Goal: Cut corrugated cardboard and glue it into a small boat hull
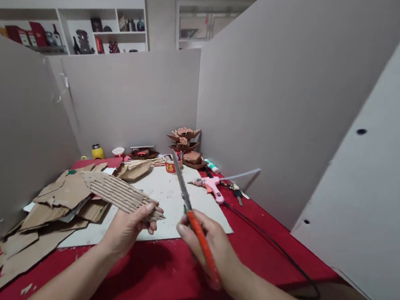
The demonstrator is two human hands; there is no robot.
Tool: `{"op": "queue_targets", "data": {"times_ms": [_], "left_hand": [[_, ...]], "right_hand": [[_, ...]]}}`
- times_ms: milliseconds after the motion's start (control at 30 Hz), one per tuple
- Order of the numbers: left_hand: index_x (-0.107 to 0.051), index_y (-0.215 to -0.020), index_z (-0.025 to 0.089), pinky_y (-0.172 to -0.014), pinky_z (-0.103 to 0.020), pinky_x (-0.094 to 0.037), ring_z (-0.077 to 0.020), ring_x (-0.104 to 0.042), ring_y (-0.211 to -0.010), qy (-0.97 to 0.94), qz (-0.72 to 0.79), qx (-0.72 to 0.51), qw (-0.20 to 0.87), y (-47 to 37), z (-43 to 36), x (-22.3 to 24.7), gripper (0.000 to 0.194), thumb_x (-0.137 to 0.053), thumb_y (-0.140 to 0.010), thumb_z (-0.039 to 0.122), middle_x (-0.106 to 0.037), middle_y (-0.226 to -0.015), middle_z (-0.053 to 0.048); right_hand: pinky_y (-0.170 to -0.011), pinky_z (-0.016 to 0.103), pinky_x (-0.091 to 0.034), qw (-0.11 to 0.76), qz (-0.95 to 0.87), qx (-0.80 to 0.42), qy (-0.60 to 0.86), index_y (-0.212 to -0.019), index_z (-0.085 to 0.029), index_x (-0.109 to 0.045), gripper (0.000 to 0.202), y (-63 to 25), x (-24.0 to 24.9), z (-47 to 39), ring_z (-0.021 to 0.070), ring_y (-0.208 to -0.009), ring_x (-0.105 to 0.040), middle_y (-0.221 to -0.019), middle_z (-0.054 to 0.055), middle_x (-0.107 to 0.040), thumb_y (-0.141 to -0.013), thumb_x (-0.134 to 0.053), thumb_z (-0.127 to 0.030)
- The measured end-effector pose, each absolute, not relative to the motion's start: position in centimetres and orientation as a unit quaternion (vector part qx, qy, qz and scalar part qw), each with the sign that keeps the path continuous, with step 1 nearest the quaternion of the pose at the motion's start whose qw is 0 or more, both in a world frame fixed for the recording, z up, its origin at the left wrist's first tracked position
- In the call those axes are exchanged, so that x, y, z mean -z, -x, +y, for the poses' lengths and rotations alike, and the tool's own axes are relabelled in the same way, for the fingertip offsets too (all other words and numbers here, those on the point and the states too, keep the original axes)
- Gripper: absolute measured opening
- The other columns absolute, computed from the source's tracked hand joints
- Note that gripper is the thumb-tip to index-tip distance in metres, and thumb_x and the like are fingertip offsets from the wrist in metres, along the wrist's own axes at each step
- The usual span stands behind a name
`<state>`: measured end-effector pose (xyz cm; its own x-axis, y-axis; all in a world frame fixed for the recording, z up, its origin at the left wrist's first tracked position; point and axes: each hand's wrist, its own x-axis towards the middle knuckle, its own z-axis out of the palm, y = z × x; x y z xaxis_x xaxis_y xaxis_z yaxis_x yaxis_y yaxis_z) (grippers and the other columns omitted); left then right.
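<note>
My left hand [135, 223] grips a long piece of corrugated cardboard [114, 192] by its right end, thumb on top, its ridged side facing up. In my right hand [208, 247] is a pair of scissors [199, 232] with orange-red handles; the blades point up and away and look closed together. The scissors and the cardboard are apart. Beneath both hands lie a white board [177, 204] and a red tablecloth [153, 268].
Cardboard scraps [48, 220] are heaped at left. A pink glue gun [212, 185] with a trailing black cord [272, 238] rests at right, near keys [238, 197]. Model boats [184, 141], thin sticks [149, 161], a red cup [170, 166] and a yellow bottle [97, 151] stand behind. Grey panels [130, 101] enclose the table.
</note>
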<state>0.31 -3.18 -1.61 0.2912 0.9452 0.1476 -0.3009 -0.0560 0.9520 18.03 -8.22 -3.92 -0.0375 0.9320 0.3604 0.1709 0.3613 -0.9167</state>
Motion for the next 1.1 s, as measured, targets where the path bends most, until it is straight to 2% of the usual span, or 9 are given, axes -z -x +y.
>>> {"op": "queue_targets", "data": {"times_ms": [100, 200, 433, 600, 833, 1000, 1100], "left_hand": [[-0.066, -0.078, 0.011, -0.043, -0.018, -0.043, -0.0077, -0.055, -0.050, -0.522, 0.294, -0.515, 0.613, 0.1, -3.1, 1.2, 0.017, -0.074, -0.074, 0.026, -0.062, -0.068, -0.001], [-0.063, -0.074, 0.012, -0.045, -0.018, -0.045, -0.0085, -0.056, -0.051, -0.522, 0.283, -0.512, 0.621, 0.3, -3.3, 1.0, 0.014, -0.072, -0.074, 0.022, -0.059, -0.064, 0.001], [-0.061, -0.068, 0.012, -0.045, -0.018, -0.046, -0.0087, -0.055, -0.051, -0.522, 0.256, -0.505, 0.638, 0.3, -3.7, 0.7, 0.013, -0.071, -0.072, 0.019, -0.057, -0.060, 0.001], [-0.062, -0.072, 0.012, -0.047, -0.017, -0.046, -0.0084, -0.056, -0.053, -0.518, 0.248, -0.494, 0.652, 0.3, -3.6, 0.8, 0.012, -0.071, -0.073, 0.019, -0.059, -0.062, 0.001], [-0.060, -0.073, 0.013, -0.047, -0.018, -0.047, -0.0087, -0.057, -0.053, -0.528, 0.242, -0.487, 0.652, 0.2, -3.7, 0.9, 0.012, -0.071, -0.074, 0.019, -0.058, -0.064, 0.002], [-0.060, -0.074, 0.013, -0.049, -0.019, -0.047, -0.0087, -0.056, -0.054, -0.544, 0.243, -0.478, 0.645, 0.4, -3.5, 1.2, 0.011, -0.069, -0.076, 0.018, -0.057, -0.064, 0.002], [-0.060, -0.075, 0.013, -0.050, -0.019, -0.047, -0.0084, -0.056, -0.053, -0.540, 0.245, -0.478, 0.648, 0.4, -3.3, 1.5, 0.012, -0.069, -0.076, 0.019, -0.057, -0.065, 0.002]], "right_hand": [[-0.047, 0.022, -0.035, 0.456, -0.680, -0.370, 0.440, -0.071, -0.021, -0.045, 0.036, -20.6, 4.1, -9.6, 0.0105, -0.051, -0.037, -0.059, -0.005, -0.040, -0.086, -0.054, -0.052], [-0.049, 0.023, -0.036, 0.392, -0.731, -0.345, 0.439, -0.080, -0.021, -0.053, 0.037, -22.6, 4.7, -10.9, 0.0138, -0.056, -0.042, -0.063, -0.002, -0.048, -0.081, -0.058, -0.057], [-0.064, 0.028, -0.045, 0.290, -0.777, -0.269, 0.490, -0.099, -0.022, -0.059, 0.034, -23.9, 4.9, -12.0, 0.0206, -0.070, -0.053, -0.079, 0.005, -0.061, -0.084, -0.057, -0.052], [-0.075, 0.031, -0.046, 0.211, -0.777, -0.267, 0.530, -0.103, -0.022, -0.057, 0.031, -22.8, 3.9, -12.2, 0.0222, -0.080, -0.056, -0.091, 0.007, -0.064, -0.087, -0.052, -0.048], [-0.061, 0.025, -0.041, 0.223, -0.794, -0.286, 0.488, -0.086, -0.021, -0.055, 0.028, -22.5, 4.2, -11.7, 0.0179, -0.067, -0.050, -0.073, 0.002, -0.058, -0.087, -0.050, -0.048], [-0.054, 0.024, -0.039, 0.269, -0.783, -0.277, 0.487, -0.084, -0.020, -0.061, 0.027, -22.6, 4.8, -11.9, 0.0170, -0.062, -0.049, -0.068, 0.002, -0.058, -0.085, -0.055, -0.047], [-0.053, 0.023, -0.037, 0.267, -0.781, -0.283, 0.488, -0.083, -0.020, -0.061, 0.025, -22.6, 5.1, -11.6, 0.0158, -0.061, -0.047, -0.066, 0.000, -0.057, -0.084, -0.058, -0.044]]}}
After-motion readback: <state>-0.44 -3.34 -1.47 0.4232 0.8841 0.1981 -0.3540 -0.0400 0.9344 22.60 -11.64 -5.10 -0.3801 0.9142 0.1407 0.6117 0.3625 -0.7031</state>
